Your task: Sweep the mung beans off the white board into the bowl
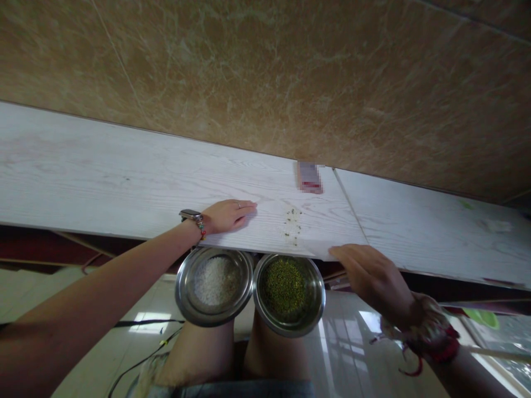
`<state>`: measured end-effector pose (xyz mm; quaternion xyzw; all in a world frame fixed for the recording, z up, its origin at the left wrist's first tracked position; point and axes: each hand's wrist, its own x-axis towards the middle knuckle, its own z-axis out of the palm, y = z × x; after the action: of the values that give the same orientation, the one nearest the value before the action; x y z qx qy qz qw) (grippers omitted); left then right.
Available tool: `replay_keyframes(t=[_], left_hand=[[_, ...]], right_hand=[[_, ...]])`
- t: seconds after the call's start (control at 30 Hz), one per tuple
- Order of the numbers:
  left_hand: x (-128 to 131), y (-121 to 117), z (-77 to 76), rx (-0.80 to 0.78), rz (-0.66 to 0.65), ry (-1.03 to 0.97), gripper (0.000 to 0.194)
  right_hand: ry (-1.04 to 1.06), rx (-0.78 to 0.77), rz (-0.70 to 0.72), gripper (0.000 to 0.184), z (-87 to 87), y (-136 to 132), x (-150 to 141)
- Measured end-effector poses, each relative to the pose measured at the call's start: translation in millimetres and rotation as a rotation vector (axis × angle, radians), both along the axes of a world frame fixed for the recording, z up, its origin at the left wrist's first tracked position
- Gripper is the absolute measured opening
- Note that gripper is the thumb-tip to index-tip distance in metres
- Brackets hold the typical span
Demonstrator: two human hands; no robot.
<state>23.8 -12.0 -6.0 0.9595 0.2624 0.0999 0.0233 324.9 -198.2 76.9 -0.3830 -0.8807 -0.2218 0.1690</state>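
My left hand [227,215] lies flat on the white wood-grain counter [124,171], fingers stretched out and nothing in them. To its right, a small scatter of green and pale grains [292,225] is spread over the surface. My right hand [375,276] reaches to the counter's front edge, fingers extended, with no object visible in it. Below the edge, above my thighs, two metal bowls sit side by side: the left bowl [181,293] contains white rice [215,281], the right bowl [318,301] green mung beans [284,284].
A small blurred-out object [310,178] lies at the back of the counter by the brown marbled wall [257,72]. A seam [348,199] crosses the counter on the right. Dark straps [145,354] trail below at left, over the tiled floor [344,342]. A green item [481,318] shows at right.
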Motion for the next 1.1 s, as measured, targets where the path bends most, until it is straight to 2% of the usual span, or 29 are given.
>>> replay_keyframes(t=[0.17, 0.4, 0.57, 0.7, 0.93, 1.1], left_hand=[[-0.5, 0.1, -1.2, -0.001, 0.009, -0.004, 0.037], [0.1, 0.2, 0.1, 0.014, 0.002, 0.018, 0.038], [0.8, -0.8, 1.8, 0.012, 0.014, 0.022, 0.038], [0.4, -0.6, 1.0, 0.012, 0.007, 0.008, 0.037], [0.8, -0.6, 1.6, -0.008, 0.014, 0.019, 0.039], [0.1, -0.2, 0.6, -0.003, 0.000, 0.002, 0.039]], right_hand=[[-0.027, 0.090, -0.021, 0.028, -7.3, 18.4, 9.8], [0.038, 0.039, 0.006, 0.026, -0.7, 10.2, 2.4], [0.003, 0.039, 0.019, 0.030, -0.2, 10.7, -0.9], [0.004, -0.023, 0.005, 0.030, 4.2, 6.5, 3.3], [-0.011, 0.037, 0.005, 0.033, 1.3, 16.7, 1.1], [-0.030, -0.001, 0.012, 0.033, 4.4, 13.6, 3.3]])
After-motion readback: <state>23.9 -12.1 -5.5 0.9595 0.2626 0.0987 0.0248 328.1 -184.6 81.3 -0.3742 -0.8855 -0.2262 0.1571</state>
